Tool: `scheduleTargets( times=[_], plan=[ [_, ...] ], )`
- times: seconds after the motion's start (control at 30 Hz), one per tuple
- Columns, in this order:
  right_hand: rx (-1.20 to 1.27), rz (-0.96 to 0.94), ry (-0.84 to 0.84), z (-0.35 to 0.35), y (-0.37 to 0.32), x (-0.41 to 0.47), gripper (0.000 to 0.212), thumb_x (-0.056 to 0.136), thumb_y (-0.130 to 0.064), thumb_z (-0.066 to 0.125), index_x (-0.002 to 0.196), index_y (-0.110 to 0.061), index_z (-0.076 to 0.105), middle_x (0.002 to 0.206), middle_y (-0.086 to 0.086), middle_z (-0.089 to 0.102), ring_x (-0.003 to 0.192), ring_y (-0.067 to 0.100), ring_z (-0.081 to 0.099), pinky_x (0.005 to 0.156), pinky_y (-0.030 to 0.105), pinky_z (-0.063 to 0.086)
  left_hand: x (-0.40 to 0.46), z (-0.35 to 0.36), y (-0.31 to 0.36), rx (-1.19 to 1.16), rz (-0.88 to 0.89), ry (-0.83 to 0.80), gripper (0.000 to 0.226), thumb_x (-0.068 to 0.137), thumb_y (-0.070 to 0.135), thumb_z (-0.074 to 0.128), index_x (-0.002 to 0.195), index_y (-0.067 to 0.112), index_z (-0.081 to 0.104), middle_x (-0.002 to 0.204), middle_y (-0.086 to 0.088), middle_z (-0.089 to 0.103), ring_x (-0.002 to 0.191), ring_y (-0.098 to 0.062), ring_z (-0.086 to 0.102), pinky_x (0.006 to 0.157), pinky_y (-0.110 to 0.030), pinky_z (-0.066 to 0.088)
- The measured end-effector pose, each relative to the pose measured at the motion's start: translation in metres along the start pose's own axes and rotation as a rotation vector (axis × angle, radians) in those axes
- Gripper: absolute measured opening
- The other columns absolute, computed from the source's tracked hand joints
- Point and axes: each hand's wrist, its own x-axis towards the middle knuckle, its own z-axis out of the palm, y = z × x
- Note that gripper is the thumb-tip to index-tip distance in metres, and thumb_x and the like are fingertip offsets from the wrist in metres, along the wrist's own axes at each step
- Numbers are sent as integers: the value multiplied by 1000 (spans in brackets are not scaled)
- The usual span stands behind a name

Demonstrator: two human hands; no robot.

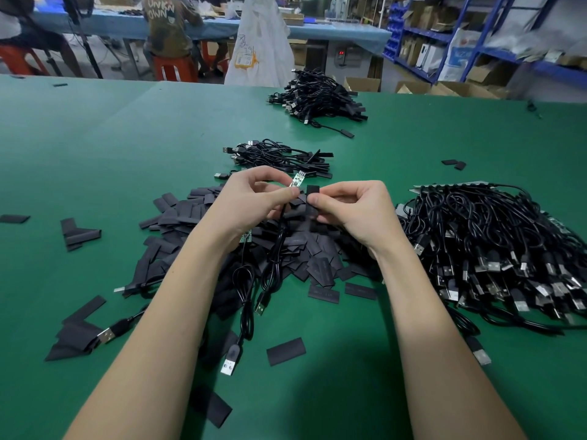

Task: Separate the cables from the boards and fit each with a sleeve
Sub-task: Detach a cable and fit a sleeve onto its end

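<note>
The left hand [254, 198] pinches a cable [279, 236] just below its small green board [298, 180], thumb and forefinger curled tight on it, and the board pokes up out of that pinch toward about 1 o'clock. The right hand [349, 208] pinches a black sleeve [312, 198] between thumb and forefinger, the other fingers loosely curled behind. The sleeve stands nearly upright, its long axis running 12 to 6, and sits just beside the board at roughly 4 o'clock from it, the 2 close but seemingly not yet threaded (whether they touch is hard to tell).

That is the relation the next move likely hangs on: the board's tip points up and away, while the sleeve's open end faces up too, so 1 of them probably has to tip over for the mouth to meet the tip. The right hand is the nearer one to do that.

The cable hangs down toward 6 o'clock, its plug [261, 304] lying on the green table [95, 154] over a heap of loose sleeves [178, 223].
</note>
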Motion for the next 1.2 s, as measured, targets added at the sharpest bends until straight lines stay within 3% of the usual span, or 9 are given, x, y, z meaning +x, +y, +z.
scheduleTargets(
  times=[0.1,0.2,0.3,0.4,0.53,0.6,0.7,0.93,1.2],
  plan=[
    [43,16,10,-1,-1,0,10,79,-5,85,84,-5,76,79,13,78,68,23,76,66,27,63,1,3,-2,70,78,-7,22,90,11,74,102,21,58,70,5,70,62,-13,64,59,-21,50],
    [9,-1,34,1,0,1,12,81,-8,85,87,-6,74,79,12,78,70,25,77,64,28,62,0,9,-3,205,143,-5,16,93,7,66,89,22,65,81,6,72,70,-9,71,64,-18,49],
    [-166,-141,83,3,3,3,14,82,-14,84,81,-21,71,72,-5,76,68,17,76,61,26,60,-2,14,-3,213,134,22,21,90,9,65,81,25,76,79,8,76,73,-4,73,68,-15,52],
    [-342,-246,123,2,3,4,17,78,-23,86,74,-29,70,68,-19,71,61,2,69,62,16,54,-2,14,-3,164,119,32,7,87,21,73,86,25,78,81,7,77,77,-9,74,82,-31,60],
    [-411,-277,117,3,6,5,12,76,-18,78,73,-26,71,68,-11,72,61,18,70,66,26,59,-3,17,0,186,138,62,9,82,34,82,89,29,80,81,12,78,77,-5,74,79,-25,59],
    [-412,-298,120,4,7,5,11,75,-15,76,73,-25,71,64,-8,72,59,15,70,60,22,55,-5,17,1,223,147,76,13,81,37,83,91,30,80,78,13,77,74,-2,74,75,-20,57],
    [-404,-309,108,4,7,4,13,75,-12,76,74,-24,72,64,-9,72,59,8,71,58,14,50,-6,17,3,239,140,86,19,81,38,83,97,27,81,81,13,78,77,-3,74,82,-27,60],
    [-378,-342,60,3,3,2,21,76,-6,75,77,-26,72,69,-13,73,64,9,74,57,14,51,-9,18,6,248,176,96,15,82,33,82,96,25,81,77,12,77,73,-8,75,82,-32,61],
    [-281,-311,14,0,3,0,18,79,-8,75,82,-26,74,79,-7,77,69,15,76,74,40,64,-10,19,6,238,205,106,11,83,30,81,93,24,81,73,3,77,71,-9,74,79,-30,60]
  ],
)
